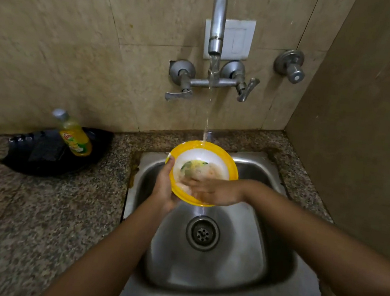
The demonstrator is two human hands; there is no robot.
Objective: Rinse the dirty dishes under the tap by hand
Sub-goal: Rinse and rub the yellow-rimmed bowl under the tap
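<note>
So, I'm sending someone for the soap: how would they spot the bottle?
Start at the steel sink. Left of it, on the counter by the wall, lies a black tray. The bottle sits on it: yellow liquid, silvery cap, yellow label.

Both forearms are bare, reaching forward and converging. Left hand (pixel 165 188) grips the bowl (pixel 213 149) at its left edge. Its thumb (pixel 170 162) hooks over the rim, pointing up. The other fingers are curled underneath and hidden. Left wrist is roughly in line with the forearm. Right hand (pixel 212 191) lies across from the right side, wrist bent left, palm down. Its fingers (pixel 194 184) are extended and lie flat inside the bowl, with the tips just beside the left palm, below the left thumb. The right hand is motion-blurred, so individual fingers can't be made out.
</note>
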